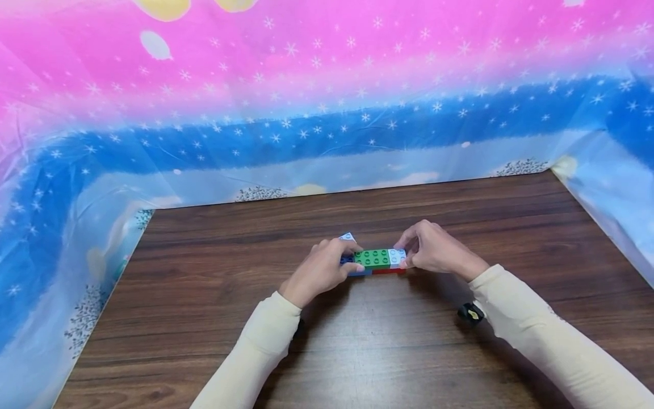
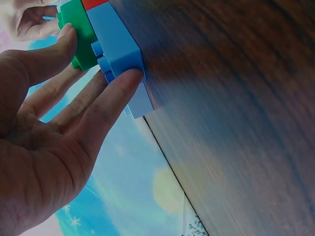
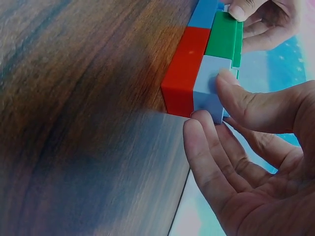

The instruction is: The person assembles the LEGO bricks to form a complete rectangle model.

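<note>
A small stack of toy bricks stands on the brown wooden surface point(image 1: 204, 318), ahead of the person and between the 2 hands. The lower layer has a blue brick point(image 2: 115, 37) and a red brick point(image 3: 184, 71) set end to end. On top, a green brick point(image 1: 377, 258) spans the seam between those 2, with a white brick point(image 1: 397, 258) just beside it over the red brick's end. A pale brick point(image 1: 348, 236) shows behind the left hand, near the blue end.

The left hand point(image 1: 324, 264) has a narrow grip, pinching the green brick between thumb and finger, while another fingertip touches the blue brick's end. The right hand point(image 1: 433, 249) also keeps its grip narrow, holding the white brick with the thumb on its near side.

Both arms wear cream sleeves point(image 1: 531, 315), and a black object point(image 1: 470, 313) sits by the right cuff. Around the surface hangs a pink and blue cloth point(image 1: 306, 74) with white snowflakes.
</note>
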`<state>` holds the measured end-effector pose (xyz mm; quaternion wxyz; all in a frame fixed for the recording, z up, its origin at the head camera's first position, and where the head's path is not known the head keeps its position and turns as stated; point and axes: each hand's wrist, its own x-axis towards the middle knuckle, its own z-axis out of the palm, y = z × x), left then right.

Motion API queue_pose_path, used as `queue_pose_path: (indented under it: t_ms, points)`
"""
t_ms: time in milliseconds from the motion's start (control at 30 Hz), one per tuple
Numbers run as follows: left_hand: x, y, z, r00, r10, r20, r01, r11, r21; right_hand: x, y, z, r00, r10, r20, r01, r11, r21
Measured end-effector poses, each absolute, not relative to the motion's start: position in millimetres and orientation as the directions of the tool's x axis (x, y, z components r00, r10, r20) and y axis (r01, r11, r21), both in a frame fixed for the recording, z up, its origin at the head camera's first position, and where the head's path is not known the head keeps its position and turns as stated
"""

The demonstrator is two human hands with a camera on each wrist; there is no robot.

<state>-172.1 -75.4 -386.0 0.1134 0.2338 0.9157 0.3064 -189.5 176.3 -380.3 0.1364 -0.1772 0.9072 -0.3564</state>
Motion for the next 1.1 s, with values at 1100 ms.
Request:
queue_pose_path:
  t_ms: [1100]
  points:
    - [-184.4,-89.1,-385.6,-0.950,0.309,0.047,0.288,0.806,0.517,-189.6,176.8,-380.5,-0.902,-0.410,-0.134,-0.213,0.694,-0.688]
